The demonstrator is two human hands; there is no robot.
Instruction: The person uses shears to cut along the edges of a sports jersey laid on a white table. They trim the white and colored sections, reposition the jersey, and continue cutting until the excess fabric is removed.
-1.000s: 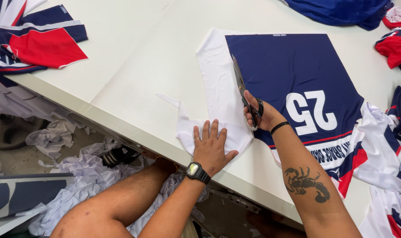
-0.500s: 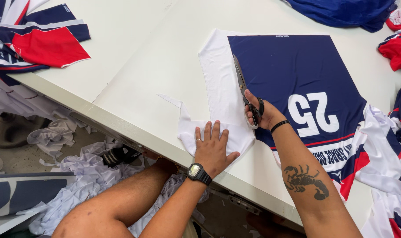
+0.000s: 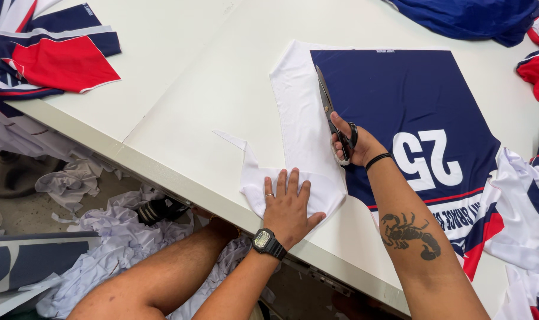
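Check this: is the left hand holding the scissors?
No, the left hand lies flat on the white fabric margin; the right hand holds the scissors.

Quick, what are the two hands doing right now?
Left hand: open, pressed flat on the white cloth.
Right hand: closed on the scissors, blades along the blue panel edge.

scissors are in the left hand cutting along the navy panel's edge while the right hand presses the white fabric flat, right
Not quite: the hands are swapped. In the head view the right hand works the scissors along the navy panel edge, while the left hand presses the white fabric flat.
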